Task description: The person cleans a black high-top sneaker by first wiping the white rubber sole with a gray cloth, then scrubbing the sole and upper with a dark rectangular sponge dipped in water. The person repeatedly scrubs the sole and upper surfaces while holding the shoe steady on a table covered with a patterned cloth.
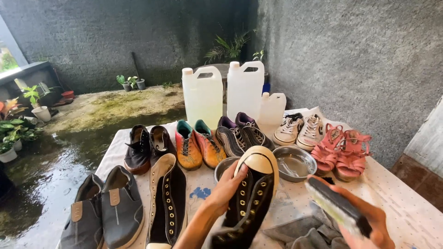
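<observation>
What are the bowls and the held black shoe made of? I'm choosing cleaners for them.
Bowls: likely stainless steel, shiny grey, reflective. Black shoe in the left hand: seemingly canvas, matte, with metal eyelets and a cream rubber-looking toe cap.

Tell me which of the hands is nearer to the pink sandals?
Right. The right hand, holding a brush, is just below the pink sandals. The left hand grips a black sneaker farther to their left.

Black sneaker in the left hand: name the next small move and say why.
Probably bring the brush in the right hand across onto the black sneaker. The left hand holds it toe-up, the brush hangs just beside it, not touching.
</observation>
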